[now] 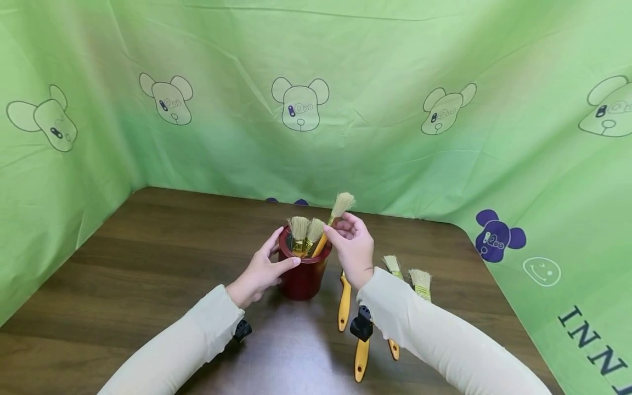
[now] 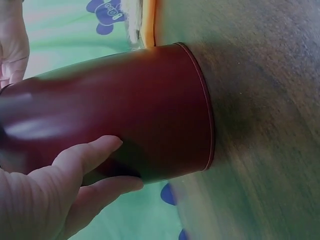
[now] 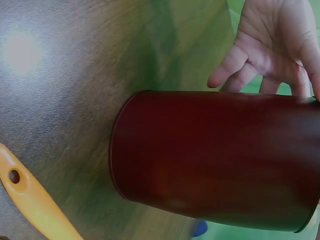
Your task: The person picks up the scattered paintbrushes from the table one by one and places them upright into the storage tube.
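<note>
A dark red cylindrical pot [image 1: 302, 281] stands upright on the table. My left hand [image 1: 260, 272] holds its left side, thumb across the front of the rim; in the left wrist view, fingers [image 2: 95, 152] lie along the wall. Over the pot's right edge, my right hand [image 1: 357, 251] pinches a paintbrush [image 1: 342, 205] between thumb and fingers. That brush leans right, bristles up, its orange handle reaching down inside the rim. Two more paintbrushes, one on the left [image 1: 298, 228] and one beside it [image 1: 314, 230], stand bristles up in the pot. Their lower handles are hidden.
Several paintbrushes lie right of the pot, among them one with its orange handle [image 1: 344, 308] showing and one with pale bristles [image 1: 421, 281]; the right forearm partly covers them. A green printed cloth [image 1: 375, 159] hangs behind and beside the wooden table [image 1: 163, 263].
</note>
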Demonstrator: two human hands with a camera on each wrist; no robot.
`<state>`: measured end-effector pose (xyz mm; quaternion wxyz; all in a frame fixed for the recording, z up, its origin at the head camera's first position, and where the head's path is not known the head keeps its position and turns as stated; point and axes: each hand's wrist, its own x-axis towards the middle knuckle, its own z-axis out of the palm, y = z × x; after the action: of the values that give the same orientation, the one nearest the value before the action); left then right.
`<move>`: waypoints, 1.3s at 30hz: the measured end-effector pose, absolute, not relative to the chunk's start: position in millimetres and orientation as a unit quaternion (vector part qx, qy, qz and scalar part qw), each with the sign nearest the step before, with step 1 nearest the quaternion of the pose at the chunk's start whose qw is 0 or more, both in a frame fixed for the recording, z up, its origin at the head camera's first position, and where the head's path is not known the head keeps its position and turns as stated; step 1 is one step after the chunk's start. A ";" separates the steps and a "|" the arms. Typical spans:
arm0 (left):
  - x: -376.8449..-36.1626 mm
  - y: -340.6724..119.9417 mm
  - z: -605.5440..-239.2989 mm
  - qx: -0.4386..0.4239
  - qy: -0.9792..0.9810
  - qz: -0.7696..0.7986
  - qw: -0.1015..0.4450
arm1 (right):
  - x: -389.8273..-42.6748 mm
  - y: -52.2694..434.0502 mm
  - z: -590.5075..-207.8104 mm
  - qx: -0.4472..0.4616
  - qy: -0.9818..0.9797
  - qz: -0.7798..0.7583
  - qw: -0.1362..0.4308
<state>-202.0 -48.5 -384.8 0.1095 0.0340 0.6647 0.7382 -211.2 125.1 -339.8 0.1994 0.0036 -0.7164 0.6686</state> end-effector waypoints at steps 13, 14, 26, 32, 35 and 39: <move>-202.1 -49.1 -385.3 0.031 0.668 0.736 0.104 | -208.9 127.9 -344.8 0.005 -0.707 0.674 0.215; -201.9 -49.2 -385.1 0.030 0.669 0.735 0.102 | -208.9 129.3 -344.6 0.006 -0.707 0.673 0.217; -199.6 -49.8 -384.5 0.032 0.674 0.730 0.105 | -203.0 195.2 -344.8 -0.039 -0.725 0.646 0.234; -200.2 -50.2 -386.0 0.027 0.673 0.731 0.108 | -192.3 262.5 -361.9 -0.102 -0.777 0.582 0.218; -200.3 -49.7 -386.0 0.025 0.674 0.731 0.107 | -182.7 297.8 -374.1 -0.121 -0.830 0.525 0.147; -201.1 -47.8 -385.8 0.025 0.681 0.725 0.103 | -171.2 334.9 -389.6 -0.150 -0.858 0.490 0.042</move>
<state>-201.1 -47.8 -385.8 0.1033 0.0253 0.6805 0.7250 -171.2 334.9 -389.6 0.0422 -0.1498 -0.8578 0.4898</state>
